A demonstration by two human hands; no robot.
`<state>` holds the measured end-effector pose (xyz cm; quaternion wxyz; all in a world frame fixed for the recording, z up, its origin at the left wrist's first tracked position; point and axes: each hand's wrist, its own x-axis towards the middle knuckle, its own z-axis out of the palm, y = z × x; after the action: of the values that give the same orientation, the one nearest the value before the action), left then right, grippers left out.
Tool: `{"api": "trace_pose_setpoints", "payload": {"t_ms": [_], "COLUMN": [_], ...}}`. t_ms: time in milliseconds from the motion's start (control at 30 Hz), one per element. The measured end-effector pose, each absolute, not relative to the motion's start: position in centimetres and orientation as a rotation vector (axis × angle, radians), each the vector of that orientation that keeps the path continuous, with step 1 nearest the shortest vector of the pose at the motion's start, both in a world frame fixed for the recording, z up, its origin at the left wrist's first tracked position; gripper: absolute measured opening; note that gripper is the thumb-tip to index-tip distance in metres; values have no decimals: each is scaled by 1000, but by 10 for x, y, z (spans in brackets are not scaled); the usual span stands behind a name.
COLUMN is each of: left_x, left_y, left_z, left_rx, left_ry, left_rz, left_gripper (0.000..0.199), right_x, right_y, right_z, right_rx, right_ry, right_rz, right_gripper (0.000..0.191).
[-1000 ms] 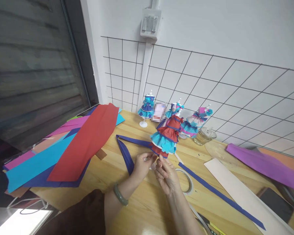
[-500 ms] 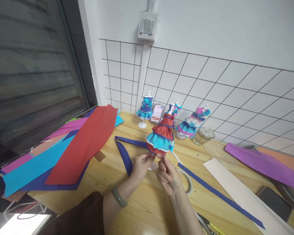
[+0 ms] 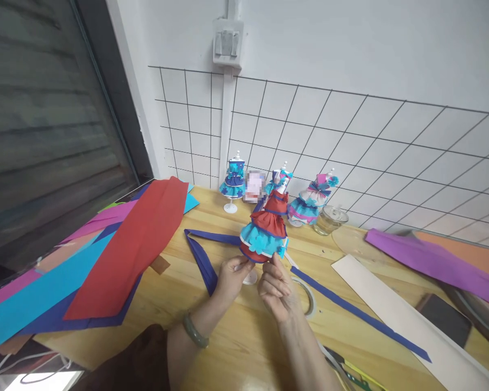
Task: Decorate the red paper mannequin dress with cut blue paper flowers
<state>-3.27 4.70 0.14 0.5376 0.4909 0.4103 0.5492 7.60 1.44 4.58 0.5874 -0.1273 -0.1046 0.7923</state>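
Observation:
A small mannequin wears a tiered paper dress (image 3: 270, 220) in red and turquoise with dark blue trim. It leans slightly to the right, and its round white base (image 3: 250, 277) shows between my wrists. My left hand (image 3: 231, 278) is closed on the lower left hem, thumb and finger pinching it. On the right side, my right hand (image 3: 275, 287) has thumb and index fingertip at the turquoise tier's edge, near a turquoise flower (image 3: 282, 251), its other fingers curled in. Beside the hands lie a dark blue paper strip (image 3: 358, 312), a folded dark blue strip (image 3: 201, 258) and a tape roll (image 3: 309, 298).
Behind stand other dressed mannequins, one blue (image 3: 233, 182) and one pink and blue (image 3: 309, 202), near a glass jar (image 3: 330, 220). Coloured sheets, including a red one (image 3: 130, 250), pile up left. At right are a pale sheet (image 3: 395, 309), a dark phone-like slab (image 3: 444, 320) and a yellow cutter (image 3: 361, 374).
My right fingertips have shifted from the bottom red hem up and right to the turquoise tier's edge. My left hand keeps its pinch. The whole view has turned slightly right.

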Motion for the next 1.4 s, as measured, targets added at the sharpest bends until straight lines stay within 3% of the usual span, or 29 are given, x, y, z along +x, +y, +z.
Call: {"api": "trace_pose_setpoints", "payload": {"t_ms": [200, 700, 1400], "left_x": [-32, -31, -32], "left_y": [49, 47, 49], "left_z": [-4, -1, -6], "left_rx": [1118, 1011, 997], "left_ry": [952, 884, 888], "left_rz": [1279, 1207, 1172], "left_gripper": [25, 27, 24], "right_x": [75, 81, 73], "right_y": [15, 17, 13], "right_z": [43, 46, 53], "right_rx": [-324, -186, -368], "right_ry": [-280, -204, -190], "right_rz": [1829, 1780, 1638], "right_gripper": [14, 31, 30]}}
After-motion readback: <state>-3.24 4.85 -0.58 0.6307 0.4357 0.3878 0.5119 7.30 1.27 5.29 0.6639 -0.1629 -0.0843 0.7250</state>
